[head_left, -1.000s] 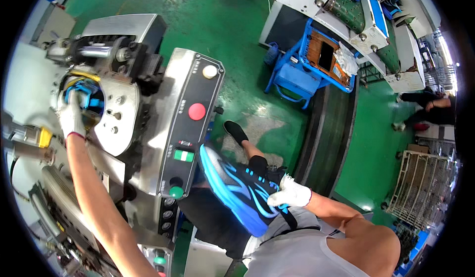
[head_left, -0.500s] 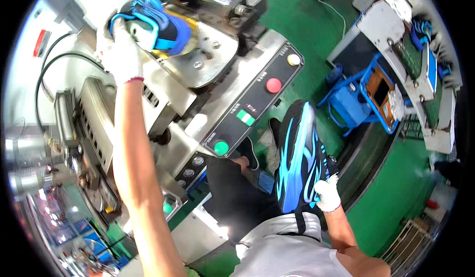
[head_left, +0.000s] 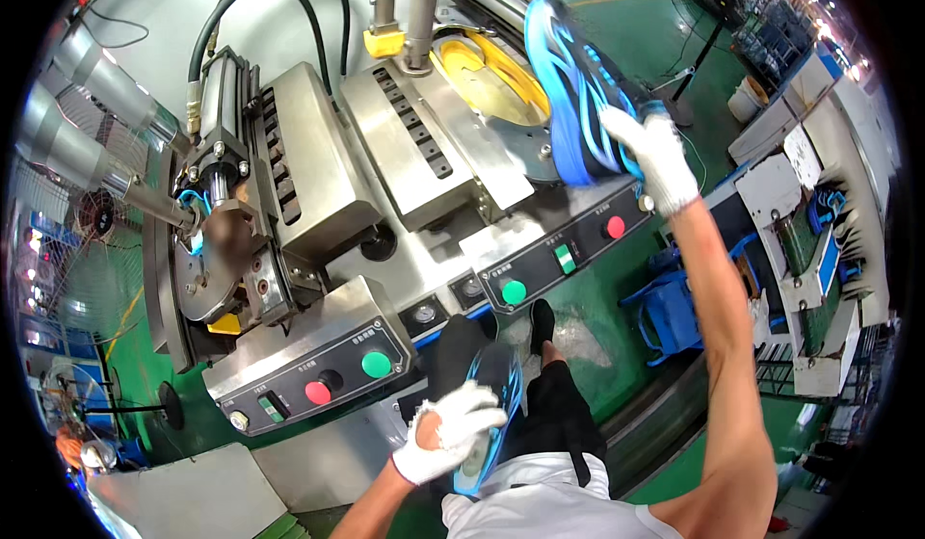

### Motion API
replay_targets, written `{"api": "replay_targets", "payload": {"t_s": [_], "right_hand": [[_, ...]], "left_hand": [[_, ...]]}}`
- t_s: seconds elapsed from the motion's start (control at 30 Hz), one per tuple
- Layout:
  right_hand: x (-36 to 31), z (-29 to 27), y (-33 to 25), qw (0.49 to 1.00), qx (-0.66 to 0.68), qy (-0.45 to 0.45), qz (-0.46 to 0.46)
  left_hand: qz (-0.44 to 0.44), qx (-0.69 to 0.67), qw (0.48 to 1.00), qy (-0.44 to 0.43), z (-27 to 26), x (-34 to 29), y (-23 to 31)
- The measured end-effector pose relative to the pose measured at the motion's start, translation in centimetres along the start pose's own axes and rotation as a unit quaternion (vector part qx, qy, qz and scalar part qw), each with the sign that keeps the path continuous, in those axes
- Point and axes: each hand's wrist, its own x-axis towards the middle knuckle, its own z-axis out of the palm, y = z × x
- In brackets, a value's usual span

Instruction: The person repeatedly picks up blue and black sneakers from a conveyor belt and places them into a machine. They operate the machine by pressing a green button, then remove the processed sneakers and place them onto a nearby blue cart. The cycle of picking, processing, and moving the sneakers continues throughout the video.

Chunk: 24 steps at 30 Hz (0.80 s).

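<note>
My right hand [head_left: 660, 154], in a white glove, is closed on the side of a blue and black shoe [head_left: 568, 96]. That shoe is tilted over the right end of the machine, beside a yellow shoe-shaped mould [head_left: 472, 69]. My left hand [head_left: 448, 433], also gloved, is low in front of my lap. Its fingers lie across a second blue and black shoe [head_left: 491, 447] and seem to grip it; part of this shoe is hidden behind the glove.
The steel machine [head_left: 414, 168] carries two sloping panels with coloured buttons [head_left: 514, 292]. At its left stands another pressing station [head_left: 217, 269] with thick cylinders. A blue stool [head_left: 665, 313] and a white rack [head_left: 805, 250] stand to the right. Floor fans are behind.
My left hand has drawn back from the machine to my lap with a shoe. My right hand has raised its shoe from my lap to the machine. The view has turned.
</note>
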Motion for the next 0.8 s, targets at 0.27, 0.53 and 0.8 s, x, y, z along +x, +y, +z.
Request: {"api": "replay_targets", "payload": {"t_s": [0.27,0.53,0.8], "right_hand": [[17.7,15.5,-3.9,0.859,-0.466,-0.165,-0.135],[17.7,19.8,0.4,0.863,-0.462,-0.136,-0.155],[16.7,18.0,-1.8,0.831,-0.485,-0.23,-0.145]], "left_hand": [[-0.051,-0.064,0.997,0.0,2.3,-6.8,-4.6],[-0.055,-0.113,0.992,0.013,2.6,-7.6,-6.1],[-0.051,-0.098,0.994,0.022,2.0,-6.8,-5.4]]}}
